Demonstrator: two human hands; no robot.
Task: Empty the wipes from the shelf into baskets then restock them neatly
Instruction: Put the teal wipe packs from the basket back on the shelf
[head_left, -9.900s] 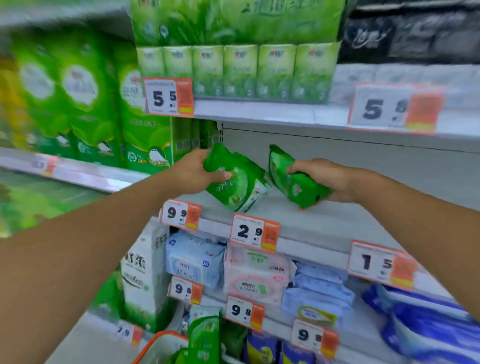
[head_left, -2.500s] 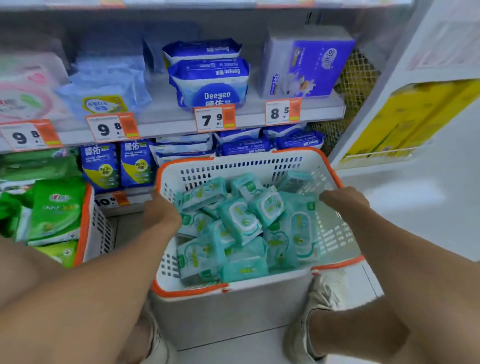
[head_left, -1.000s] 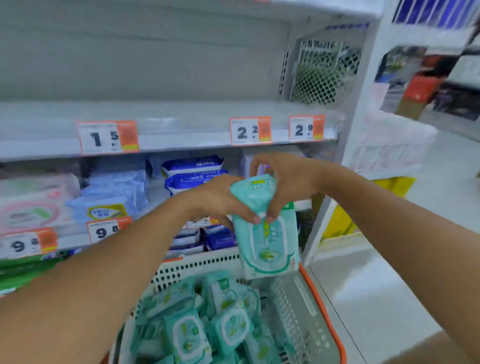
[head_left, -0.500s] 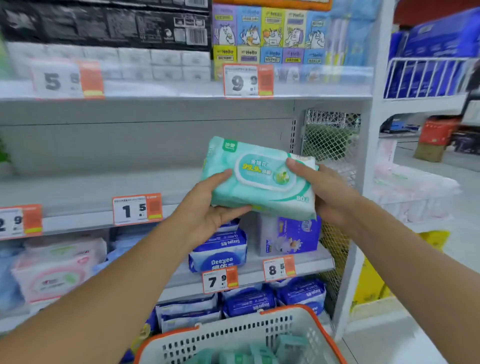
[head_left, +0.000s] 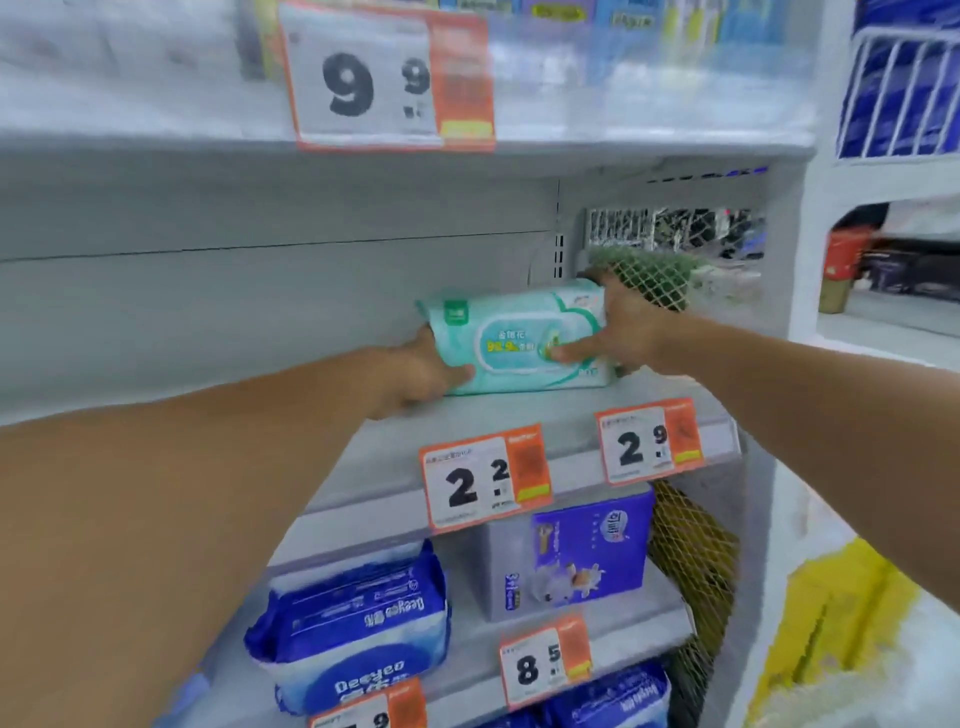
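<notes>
Both arms outstretched, left grip (head_left: 423, 371) and right grip (head_left: 621, 332) curled closed

A wipes pack (head_left: 519, 343) is sitting on the shelf (head_left: 467, 415), toward its right end, just left of the mesh side panel (head_left: 654, 283). The left hand (head_left: 421, 371) is gripping the pack's left end and the right hand (head_left: 623, 332) its right end. Two price tags (head_left: 485, 480) are hanging on the shelf's front edge below the pack. On the shelf underneath, a box (head_left: 587, 556) is standing right of a bagged pack (head_left: 353, 629).

Both hands grip one mint-green wipes pack (head_left: 519, 340) at the right end of a grey shelf (head_left: 467, 415), left hand (head_left: 421, 371) at its left end, right hand (head_left: 621, 332) at its right.
</notes>
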